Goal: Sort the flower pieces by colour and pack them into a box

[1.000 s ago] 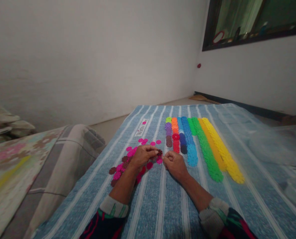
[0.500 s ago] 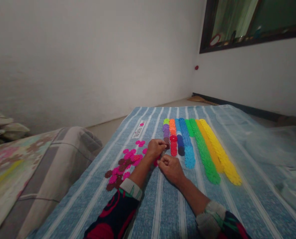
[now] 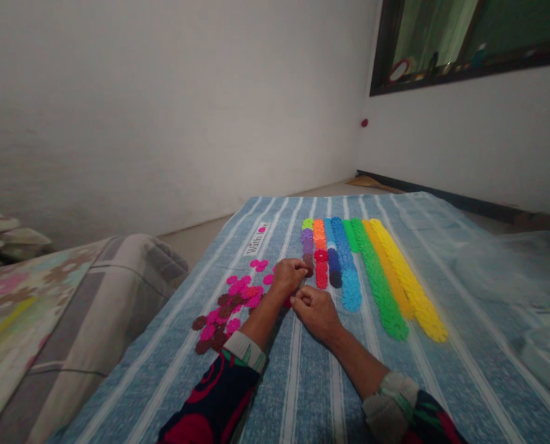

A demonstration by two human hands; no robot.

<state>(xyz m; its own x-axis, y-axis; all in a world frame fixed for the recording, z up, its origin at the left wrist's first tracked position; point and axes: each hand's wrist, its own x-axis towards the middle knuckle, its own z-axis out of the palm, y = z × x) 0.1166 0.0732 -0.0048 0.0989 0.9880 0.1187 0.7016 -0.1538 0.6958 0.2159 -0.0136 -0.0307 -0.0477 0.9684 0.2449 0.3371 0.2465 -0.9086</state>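
My left hand has its fingertips pinched on a brown notched disc at the near end of a row of purple and brown discs. Just below it, my right hand is closed in a pinch; what its fingertips hold is too small to make out. A pink disc shows beside those fingertips, partly hidden by my left wrist. Left of my left forearm lies a loose pile of pink discs and brown discs. Overlapping rows of red discs and dark blue discs lie right of my hands.
Longer rows of light blue, green and yellow discs stretch along the striped cloth. Clear plastic bags lie at the right. A printed label is at the back left. Beyond stands a white wall.
The view has shifted slightly. Both hands keep nearly the same pinched poses, the left still at the brown end of its row.
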